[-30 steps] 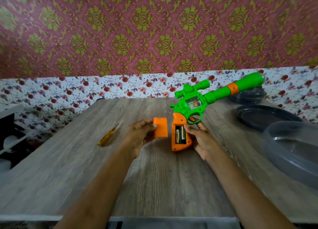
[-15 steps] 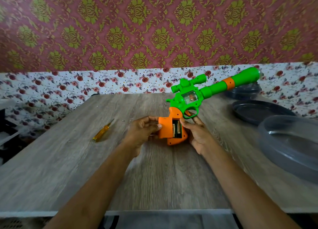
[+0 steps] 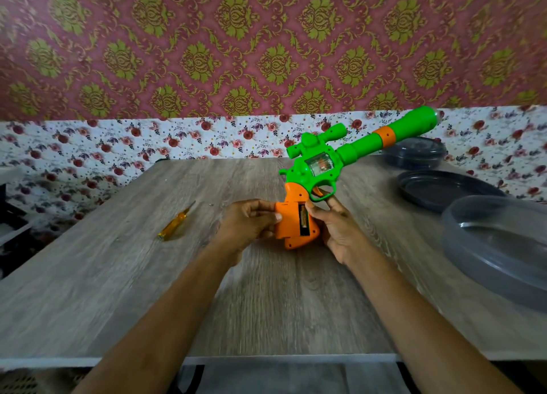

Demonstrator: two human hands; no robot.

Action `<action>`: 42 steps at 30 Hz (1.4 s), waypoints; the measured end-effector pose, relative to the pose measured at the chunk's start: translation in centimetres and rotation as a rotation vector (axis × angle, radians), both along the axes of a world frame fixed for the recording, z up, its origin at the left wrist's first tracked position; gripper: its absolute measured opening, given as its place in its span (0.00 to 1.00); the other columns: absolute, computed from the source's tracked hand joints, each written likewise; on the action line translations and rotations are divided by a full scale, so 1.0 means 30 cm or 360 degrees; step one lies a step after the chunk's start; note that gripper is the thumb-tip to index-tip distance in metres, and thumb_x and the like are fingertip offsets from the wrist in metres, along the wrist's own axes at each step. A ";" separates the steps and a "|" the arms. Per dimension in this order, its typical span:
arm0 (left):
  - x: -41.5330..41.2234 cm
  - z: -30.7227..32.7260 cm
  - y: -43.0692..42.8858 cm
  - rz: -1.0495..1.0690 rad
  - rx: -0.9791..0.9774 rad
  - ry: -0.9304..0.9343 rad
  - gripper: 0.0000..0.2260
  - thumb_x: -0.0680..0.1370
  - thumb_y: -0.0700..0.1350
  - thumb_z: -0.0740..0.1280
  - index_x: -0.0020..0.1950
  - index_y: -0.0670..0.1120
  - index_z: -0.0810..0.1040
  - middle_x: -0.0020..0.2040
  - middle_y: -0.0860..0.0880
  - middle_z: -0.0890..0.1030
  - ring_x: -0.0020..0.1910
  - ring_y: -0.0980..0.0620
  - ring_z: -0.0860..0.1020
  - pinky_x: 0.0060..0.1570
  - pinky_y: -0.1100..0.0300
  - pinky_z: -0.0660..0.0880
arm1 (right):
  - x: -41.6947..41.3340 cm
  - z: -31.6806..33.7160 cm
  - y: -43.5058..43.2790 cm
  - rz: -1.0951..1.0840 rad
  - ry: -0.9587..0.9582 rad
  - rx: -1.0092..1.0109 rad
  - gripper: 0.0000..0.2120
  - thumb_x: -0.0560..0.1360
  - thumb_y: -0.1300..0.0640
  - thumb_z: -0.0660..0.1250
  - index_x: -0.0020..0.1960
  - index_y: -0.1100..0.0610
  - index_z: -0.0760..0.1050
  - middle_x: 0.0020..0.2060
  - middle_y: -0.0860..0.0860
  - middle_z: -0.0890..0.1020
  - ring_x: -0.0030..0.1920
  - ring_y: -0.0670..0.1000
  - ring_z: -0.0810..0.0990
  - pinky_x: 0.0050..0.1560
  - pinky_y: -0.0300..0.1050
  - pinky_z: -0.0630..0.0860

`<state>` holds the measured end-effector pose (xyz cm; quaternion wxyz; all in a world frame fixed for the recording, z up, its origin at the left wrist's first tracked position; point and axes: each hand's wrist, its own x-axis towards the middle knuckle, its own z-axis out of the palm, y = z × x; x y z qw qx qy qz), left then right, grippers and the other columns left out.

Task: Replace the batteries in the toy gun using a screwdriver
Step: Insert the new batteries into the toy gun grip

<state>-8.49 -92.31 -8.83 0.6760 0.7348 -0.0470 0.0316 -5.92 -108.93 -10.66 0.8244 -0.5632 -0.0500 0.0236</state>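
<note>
A green toy gun (image 3: 322, 166) with an orange grip stands above the wooden table (image 3: 266, 299), barrel pointing up and to the right. My right hand (image 3: 337, 228) grips the orange handle from the right, a finger near the trigger guard. My left hand (image 3: 248, 222) presses the orange battery cover (image 3: 287, 220) against the handle's left side. The cover sits partly over the compartment, and a narrow strip of battery (image 3: 303, 223) still shows. A yellow-handled screwdriver (image 3: 174, 223) lies on the table to the left, apart from both hands.
A tiny screw-like speck (image 3: 211, 205) lies on the table beyond the screwdriver. Dark round lids (image 3: 444, 186) and a grey translucent basin (image 3: 497, 245) crowd the right side. A floral wall stands behind the table's far edge.
My left hand has carried the orange cover rightward from beside the handle onto it, so most of the battery compartment is now covered. The gun stayed upright in my right hand.
</note>
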 end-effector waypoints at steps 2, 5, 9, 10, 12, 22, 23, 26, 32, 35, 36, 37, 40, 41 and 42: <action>-0.002 0.001 -0.001 0.0005 -0.0015 0.0012 0.04 0.74 0.35 0.69 0.44 0.44 0.80 0.34 0.49 0.81 0.28 0.59 0.78 0.32 0.68 0.77 | 0.001 0.000 0.002 0.0007 -0.0005 0.0007 0.12 0.73 0.64 0.66 0.53 0.51 0.75 0.49 0.52 0.82 0.57 0.56 0.77 0.64 0.59 0.70; -0.005 0.002 -0.004 0.0026 -0.0015 0.0006 0.05 0.74 0.35 0.69 0.43 0.45 0.79 0.36 0.48 0.80 0.28 0.59 0.78 0.32 0.68 0.77 | 0.001 0.000 0.002 0.0010 -0.0012 0.0003 0.13 0.73 0.64 0.65 0.55 0.51 0.74 0.50 0.52 0.82 0.57 0.56 0.78 0.63 0.58 0.71; -0.006 0.000 -0.014 0.0033 -0.0007 -0.0023 0.04 0.75 0.35 0.69 0.46 0.42 0.79 0.38 0.48 0.80 0.33 0.56 0.78 0.32 0.69 0.77 | -0.007 0.006 0.000 0.0029 -0.0044 0.0040 0.14 0.74 0.64 0.64 0.57 0.52 0.73 0.47 0.52 0.82 0.50 0.53 0.79 0.56 0.53 0.74; -0.007 -0.003 -0.017 0.0035 -0.0003 -0.0042 0.04 0.75 0.35 0.69 0.48 0.41 0.79 0.39 0.48 0.80 0.34 0.56 0.78 0.33 0.69 0.77 | -0.011 0.010 0.001 0.0041 -0.0050 0.0042 0.14 0.74 0.64 0.64 0.58 0.52 0.73 0.47 0.52 0.82 0.49 0.52 0.79 0.56 0.52 0.74; -0.008 -0.010 -0.021 0.0050 0.0002 -0.0072 0.05 0.74 0.35 0.70 0.49 0.40 0.79 0.40 0.48 0.79 0.36 0.55 0.79 0.34 0.68 0.78 | -0.018 0.012 0.003 0.0065 -0.0057 0.0029 0.17 0.75 0.65 0.62 0.62 0.52 0.71 0.48 0.52 0.81 0.49 0.52 0.79 0.58 0.52 0.73; -0.006 -0.016 -0.015 -0.0129 -0.0183 0.0138 0.14 0.73 0.38 0.71 0.58 0.42 0.77 0.48 0.45 0.83 0.43 0.53 0.82 0.39 0.62 0.81 | -0.037 0.022 0.002 0.0180 -0.0088 -0.0097 0.20 0.76 0.62 0.62 0.68 0.54 0.69 0.55 0.52 0.80 0.54 0.50 0.78 0.62 0.53 0.71; -0.008 -0.015 -0.015 -0.0146 -0.0169 0.0138 0.14 0.73 0.38 0.71 0.58 0.42 0.78 0.48 0.45 0.83 0.42 0.54 0.82 0.38 0.63 0.80 | -0.042 0.022 0.001 0.0181 -0.0099 -0.0133 0.20 0.75 0.61 0.64 0.67 0.54 0.70 0.55 0.52 0.80 0.54 0.51 0.79 0.63 0.54 0.71; -0.013 -0.016 -0.018 -0.0168 -0.0143 0.0122 0.11 0.72 0.37 0.71 0.54 0.44 0.79 0.46 0.45 0.83 0.40 0.56 0.82 0.38 0.64 0.79 | -0.051 0.022 -0.002 0.0179 -0.0118 -0.0192 0.23 0.72 0.64 0.66 0.66 0.54 0.70 0.53 0.56 0.81 0.53 0.54 0.79 0.62 0.54 0.71; -0.015 -0.004 -0.003 -0.0180 -0.0023 0.0034 0.08 0.72 0.37 0.71 0.49 0.47 0.78 0.43 0.47 0.83 0.34 0.61 0.81 0.33 0.69 0.76 | -0.043 0.031 -0.009 0.0175 -0.0149 -0.0335 0.19 0.73 0.65 0.66 0.63 0.59 0.72 0.50 0.55 0.82 0.44 0.46 0.82 0.51 0.39 0.76; -0.013 -0.003 0.002 -0.0177 0.0040 0.0024 0.09 0.72 0.38 0.72 0.50 0.47 0.79 0.45 0.46 0.83 0.39 0.58 0.81 0.39 0.67 0.79 | -0.043 0.030 -0.015 0.0199 -0.0054 -0.0333 0.16 0.72 0.64 0.66 0.60 0.61 0.74 0.48 0.55 0.82 0.40 0.45 0.82 0.48 0.40 0.78; -0.012 -0.002 0.004 -0.0181 0.0069 0.0017 0.10 0.72 0.39 0.72 0.51 0.47 0.79 0.46 0.46 0.83 0.41 0.57 0.81 0.41 0.66 0.79 | -0.042 0.030 -0.016 0.0213 -0.0018 -0.0325 0.15 0.72 0.64 0.66 0.58 0.60 0.75 0.46 0.54 0.82 0.38 0.45 0.82 0.45 0.40 0.78; -0.012 0.000 0.006 -0.0183 0.0102 0.0000 0.10 0.72 0.39 0.72 0.53 0.46 0.79 0.46 0.46 0.83 0.41 0.56 0.81 0.41 0.66 0.79 | -0.040 0.029 -0.017 0.0218 0.0010 -0.0321 0.14 0.72 0.63 0.66 0.57 0.58 0.75 0.44 0.52 0.82 0.38 0.44 0.82 0.43 0.40 0.79; 0.002 -0.007 0.023 -0.0062 0.0186 -0.0065 0.10 0.74 0.40 0.71 0.55 0.44 0.80 0.43 0.48 0.82 0.38 0.56 0.80 0.38 0.67 0.78 | -0.031 0.029 -0.013 0.0183 0.0028 -0.0295 0.15 0.72 0.64 0.66 0.58 0.56 0.74 0.45 0.51 0.82 0.45 0.48 0.80 0.51 0.43 0.76; 0.014 -0.009 0.039 0.0038 0.0239 -0.0090 0.08 0.75 0.41 0.70 0.53 0.44 0.81 0.41 0.49 0.82 0.37 0.56 0.79 0.38 0.67 0.77 | -0.027 0.030 -0.008 0.0175 0.0021 -0.0282 0.15 0.72 0.64 0.66 0.59 0.57 0.74 0.45 0.51 0.82 0.46 0.48 0.80 0.53 0.44 0.75; 0.033 -0.011 0.060 0.0154 0.0340 -0.0128 0.07 0.75 0.41 0.70 0.52 0.44 0.82 0.40 0.50 0.82 0.37 0.56 0.79 0.40 0.65 0.78 | -0.025 0.031 -0.005 0.0169 0.0017 -0.0269 0.16 0.72 0.64 0.66 0.59 0.57 0.74 0.45 0.51 0.82 0.46 0.48 0.80 0.53 0.43 0.75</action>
